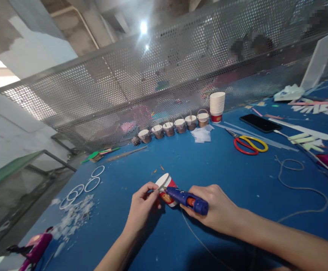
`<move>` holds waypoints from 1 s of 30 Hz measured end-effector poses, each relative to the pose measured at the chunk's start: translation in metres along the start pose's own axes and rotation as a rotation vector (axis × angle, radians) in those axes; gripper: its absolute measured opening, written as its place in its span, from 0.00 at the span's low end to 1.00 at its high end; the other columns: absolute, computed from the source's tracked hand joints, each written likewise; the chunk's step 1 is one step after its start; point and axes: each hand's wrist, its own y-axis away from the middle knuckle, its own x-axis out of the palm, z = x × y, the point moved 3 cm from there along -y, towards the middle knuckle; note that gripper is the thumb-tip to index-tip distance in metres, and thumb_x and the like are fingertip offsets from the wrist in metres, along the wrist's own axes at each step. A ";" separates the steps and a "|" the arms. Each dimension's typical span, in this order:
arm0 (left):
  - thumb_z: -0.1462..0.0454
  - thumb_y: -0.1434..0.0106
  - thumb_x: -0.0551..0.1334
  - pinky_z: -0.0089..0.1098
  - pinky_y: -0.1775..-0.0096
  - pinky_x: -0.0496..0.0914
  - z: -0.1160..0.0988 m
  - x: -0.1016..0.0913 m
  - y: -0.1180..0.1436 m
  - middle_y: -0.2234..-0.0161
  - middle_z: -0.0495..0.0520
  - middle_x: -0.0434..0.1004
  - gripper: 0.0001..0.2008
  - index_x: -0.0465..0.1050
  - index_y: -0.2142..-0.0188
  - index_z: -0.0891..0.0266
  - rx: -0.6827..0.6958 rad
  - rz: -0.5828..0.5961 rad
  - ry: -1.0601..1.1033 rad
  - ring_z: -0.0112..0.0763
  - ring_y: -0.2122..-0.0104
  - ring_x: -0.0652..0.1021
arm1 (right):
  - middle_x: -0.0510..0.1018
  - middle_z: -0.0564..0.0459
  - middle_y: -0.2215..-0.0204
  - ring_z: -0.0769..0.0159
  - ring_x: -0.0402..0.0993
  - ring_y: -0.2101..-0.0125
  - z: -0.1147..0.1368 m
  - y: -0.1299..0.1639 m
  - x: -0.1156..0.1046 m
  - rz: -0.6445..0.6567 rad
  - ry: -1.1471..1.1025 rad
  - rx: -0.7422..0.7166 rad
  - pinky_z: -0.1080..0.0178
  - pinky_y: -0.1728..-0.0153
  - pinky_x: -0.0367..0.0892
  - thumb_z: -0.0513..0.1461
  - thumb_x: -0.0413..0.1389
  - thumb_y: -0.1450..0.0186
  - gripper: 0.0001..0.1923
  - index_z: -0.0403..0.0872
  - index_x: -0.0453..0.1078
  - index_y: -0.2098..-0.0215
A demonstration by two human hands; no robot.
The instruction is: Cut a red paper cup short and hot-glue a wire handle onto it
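A red and white paper cup (169,199) is tilted in front of me, low over the blue table. My left hand (144,203) pinches its rim between thumb and fingers. A blue hot glue gun (188,199) is gripped in my right hand (213,207). Its nozzle meets the cup near the rim, close to my left fingertips. The exact contact spot is too small to make out. Below the cup a thin cord (197,238) runs toward the table's near edge.
Several covered cups (168,130) line the back, beside stacked paper cups (217,105). Scissors (250,145), a phone (260,123) and loose cord (307,184) lie right. White rings (92,184) and scraps (75,218) lie left. A perforated metal panel (118,82) stands behind.
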 end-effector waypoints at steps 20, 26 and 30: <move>0.61 0.51 0.67 0.23 0.79 0.54 -0.007 -0.002 -0.003 0.83 0.44 0.65 0.10 0.69 0.75 0.64 -0.017 0.005 0.143 0.20 0.84 0.64 | 0.64 0.59 0.85 0.73 0.55 0.83 -0.005 -0.010 -0.015 -0.009 -0.217 0.212 0.69 0.81 0.54 0.43 0.55 0.38 0.15 0.47 0.61 0.80; 0.60 0.49 0.67 0.23 0.80 0.55 -0.004 -0.001 -0.003 0.84 0.44 0.65 0.10 0.70 0.75 0.64 -0.017 0.021 0.129 0.20 0.84 0.64 | 0.67 0.58 0.83 0.73 0.59 0.82 0.002 -0.006 -0.010 0.039 -0.167 0.168 0.67 0.77 0.55 0.45 0.54 0.37 0.15 0.47 0.62 0.79; 0.62 0.50 0.67 0.23 0.80 0.56 -0.007 -0.001 -0.003 0.81 0.44 0.66 0.09 0.69 0.77 0.65 0.000 0.023 0.142 0.19 0.84 0.64 | 0.64 0.59 0.84 0.73 0.55 0.82 -0.003 -0.009 -0.013 0.039 -0.242 0.254 0.68 0.79 0.53 0.46 0.54 0.39 0.16 0.48 0.59 0.80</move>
